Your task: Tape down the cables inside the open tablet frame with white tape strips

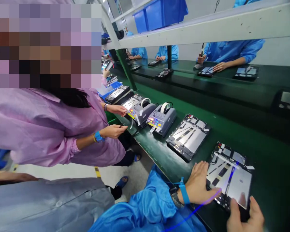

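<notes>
1. Two hands frame one opened tablet (229,175) on the green bench (268,151). The tablet lies flat, back cover off, metal plates and black strips showing.
2. Left hand (200,187): flat, fingers spread, palm down on the bench at the tablet's left edge; fingertips touch its lower left corner. It pinches nothing. A blue wrist strap (183,193) and a dark watch (174,195) sit on the wrist.
3. Right hand (245,217): at the tablet's near right corner, thumb and fingers apart around the edge; whether it grips firmly cannot be told.
4. Second tablet (188,137): also open, on the bench just left of the first, touched by neither hand.
5. Two tape dispensers (160,119) stand further left; a co-worker in a pink coat (50,129) reaches toward one.
6. Blue bins (160,13) rest on the upper shelf (207,27); their contents are hidden.
7. More workers in blue sit across the bench with dark trays (246,73).
</notes>
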Demonstrator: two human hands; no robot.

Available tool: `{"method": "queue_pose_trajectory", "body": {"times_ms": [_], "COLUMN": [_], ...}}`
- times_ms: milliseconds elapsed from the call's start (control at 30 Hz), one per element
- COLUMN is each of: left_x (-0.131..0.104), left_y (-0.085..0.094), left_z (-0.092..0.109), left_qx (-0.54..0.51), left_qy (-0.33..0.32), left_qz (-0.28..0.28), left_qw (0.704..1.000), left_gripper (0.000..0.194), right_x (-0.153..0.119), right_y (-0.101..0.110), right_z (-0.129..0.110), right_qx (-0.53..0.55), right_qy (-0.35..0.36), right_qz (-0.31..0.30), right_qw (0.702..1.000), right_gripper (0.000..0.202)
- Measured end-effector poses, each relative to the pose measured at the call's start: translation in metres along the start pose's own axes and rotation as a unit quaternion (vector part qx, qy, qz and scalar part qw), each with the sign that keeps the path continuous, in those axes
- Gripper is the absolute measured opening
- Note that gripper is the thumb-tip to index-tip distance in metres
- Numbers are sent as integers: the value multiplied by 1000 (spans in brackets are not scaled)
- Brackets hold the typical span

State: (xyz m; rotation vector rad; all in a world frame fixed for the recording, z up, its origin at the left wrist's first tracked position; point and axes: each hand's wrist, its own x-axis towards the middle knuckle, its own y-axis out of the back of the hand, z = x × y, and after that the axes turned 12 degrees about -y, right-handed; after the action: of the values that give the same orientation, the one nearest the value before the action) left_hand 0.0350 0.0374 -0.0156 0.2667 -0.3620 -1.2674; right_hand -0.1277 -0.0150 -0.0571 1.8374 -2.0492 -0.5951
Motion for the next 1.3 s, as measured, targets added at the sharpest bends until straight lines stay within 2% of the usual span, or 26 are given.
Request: {"method": "queue_pose_trajectory", "body": {"times_ms": [133,233,300,367,467,567,633,700,767,867,1067,1200,1300], "left_x": [-4,-10,-10,-4,13,32,40,43,43,41,37,10,-26], "left_y": [1,2,9,26,66,108,128,140,147,152,160,157,150], "left_z": [9,19,24,27,23,8,-8,-23,-36,-47,-49,-34,-20], "left_qx": [-34,-25,-11,3,34,71,87,97,99,99,59,90,77], "left_qy": [6,-35,-70,-96,-122,-132,-123,-107,-90,-67,-40,-80,-107], "left_qz": [21,44,52,76,164,246,274,286,291,287,255,267,290], "left_qw": [999,998,996,992,978,958,950,947,947,951,964,956,948], "left_gripper": [103,98,96,93,78,68,65,65,65,63,64,58,34], "right_x": [-7,-18,-25,-32,-38,-41,-42,-43,-44,-47,-45,-29,-15], "right_y": [-1,3,4,-1,-28,-72,-100,-121,-133,-141,-139,-124,-111], "right_z": [-11,-25,-42,-63,-94,-114,-119,-120,-118,-117,-122,-120,-109], "right_qx": [114,153,173,183,195,225,220,203,190,176,176,216,217], "right_qy": [-45,-60,-56,-31,27,64,72,77,85,89,75,16,-16], "right_qz": [13,28,43,25,-57,-121,-137,-142,-147,-159,-180,-193,-169], "right_qw": [992,986,982,982,979,965,963,966,967,967,965,957,961], "right_gripper": [95,97,97,94,87,85,86,86,84,81,85,88,82]}}
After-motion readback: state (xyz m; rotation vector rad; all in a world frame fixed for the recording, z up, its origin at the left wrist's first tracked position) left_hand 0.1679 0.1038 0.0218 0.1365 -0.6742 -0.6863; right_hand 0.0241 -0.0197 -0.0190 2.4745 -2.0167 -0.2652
